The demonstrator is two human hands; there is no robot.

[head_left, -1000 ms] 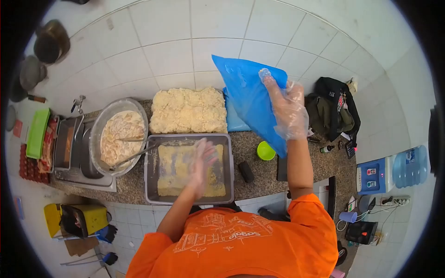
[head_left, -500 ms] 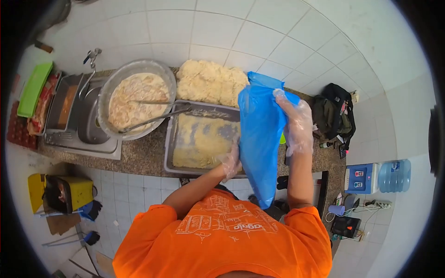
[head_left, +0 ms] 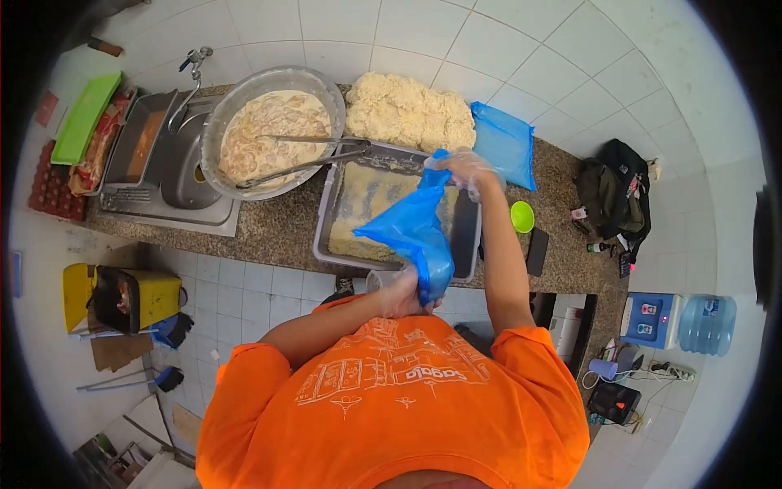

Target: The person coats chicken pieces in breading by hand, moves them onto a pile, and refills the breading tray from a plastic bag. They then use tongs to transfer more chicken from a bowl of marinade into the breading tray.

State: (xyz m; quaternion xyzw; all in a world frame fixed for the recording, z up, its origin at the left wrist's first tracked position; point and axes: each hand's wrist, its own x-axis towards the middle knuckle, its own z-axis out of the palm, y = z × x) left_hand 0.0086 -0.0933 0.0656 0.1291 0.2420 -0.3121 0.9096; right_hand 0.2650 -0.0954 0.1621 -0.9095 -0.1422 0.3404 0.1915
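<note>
Hands — left (head_left: 399, 297), right (head_left: 466, 169) — grip crumpled blue bag (head_left: 410, 232).

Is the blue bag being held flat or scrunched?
Scrunched. The blue bag is gathered in the left hand at its bottom, the right hand gripping its top.

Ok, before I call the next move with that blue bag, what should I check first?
1. Right hand gripping the top end of the blue bag: ok, the fingers are closed on it.
2. Left hand gripping the bag's lower end: ok.
3. Bag's mouth open: cannot tell, since the plastic is bunched at both ends.
4. Bag over the metal tray: ok for the upper part, but the lower end hangs past the near rim.
5. Tongs clear of the bag: ok, they lie across the bowl, with their tips at the tray's far corner.
</note>
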